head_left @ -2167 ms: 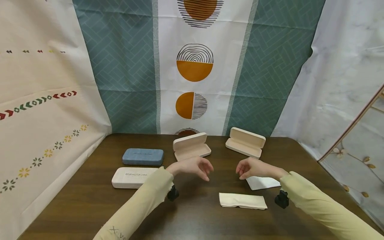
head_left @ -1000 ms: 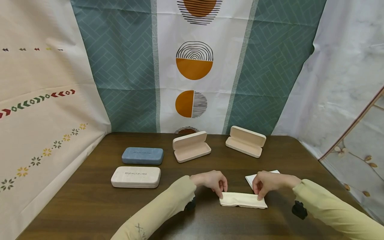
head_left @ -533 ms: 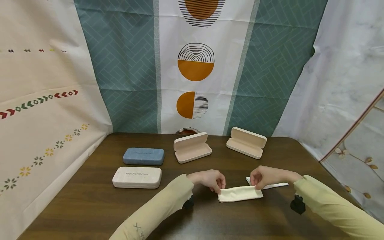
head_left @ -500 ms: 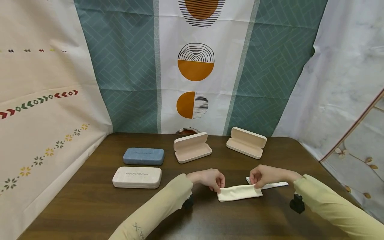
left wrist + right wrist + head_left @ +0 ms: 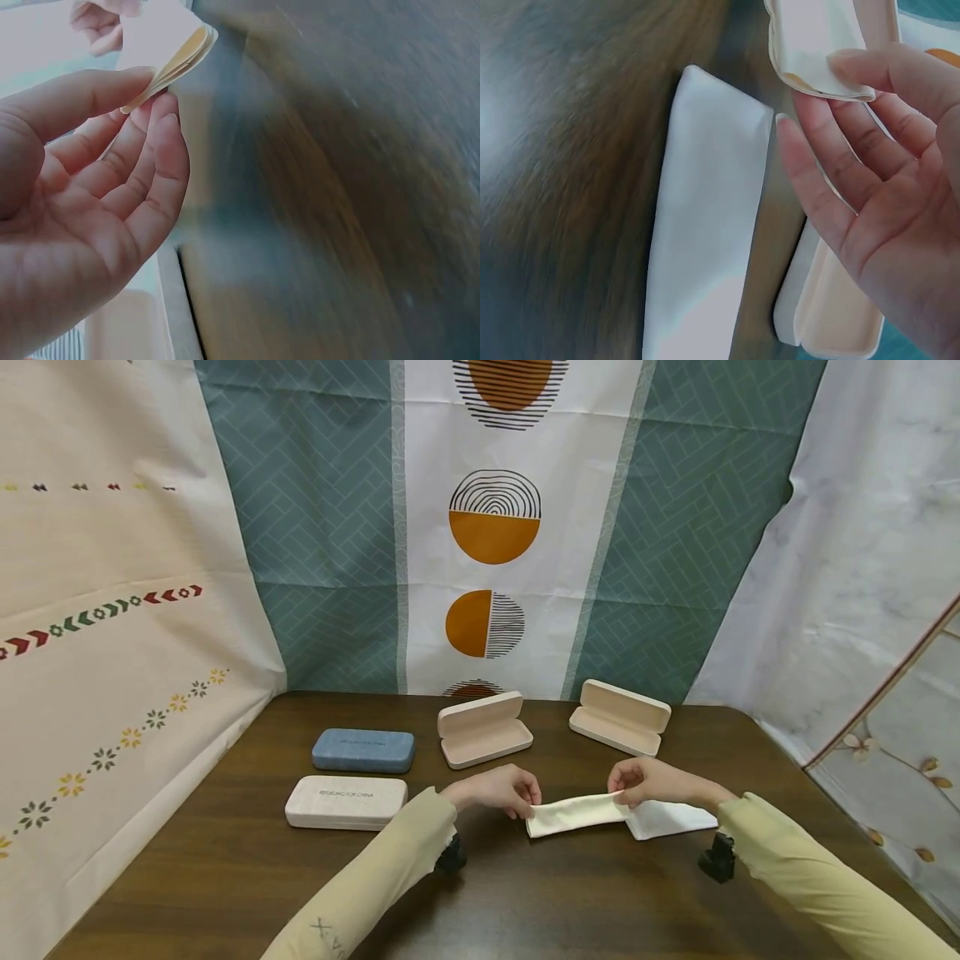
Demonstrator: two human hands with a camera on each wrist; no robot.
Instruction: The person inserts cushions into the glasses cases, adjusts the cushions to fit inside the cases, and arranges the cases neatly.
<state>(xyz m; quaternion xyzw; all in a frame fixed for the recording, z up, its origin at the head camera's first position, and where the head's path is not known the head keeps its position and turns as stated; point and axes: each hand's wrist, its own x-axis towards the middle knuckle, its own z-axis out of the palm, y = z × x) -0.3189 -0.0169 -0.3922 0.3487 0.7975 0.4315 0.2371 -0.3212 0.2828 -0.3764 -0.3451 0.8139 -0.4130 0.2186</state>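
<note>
A folded cream cloth (image 5: 576,814) is stretched level between both hands, over the table in front of two open glasses cases. My left hand (image 5: 495,787) pinches its left end between thumb and fingers; in the left wrist view the stacked folds of the cloth (image 5: 161,41) show at the fingertips. The right hand (image 5: 651,782) pinches the other end, the thumb on top of the cloth (image 5: 817,45) in the right wrist view. Below and right of that hand, a folded white cloth (image 5: 673,820) lies on the table, partly overlapped by the right hand in the head view.
Behind the hands stand the left open glasses case (image 5: 487,742) and the right open glasses case (image 5: 615,732). At left lie a closed blue glasses case (image 5: 363,751) and a closed white one (image 5: 345,803). Fabric curtains (image 5: 322,527) border the brown table (image 5: 525,910).
Both hands came down onto the cream cloth, which lay flat on the table, and pinched its ends. They have lifted it and moved it away from the person and slightly left.
</note>
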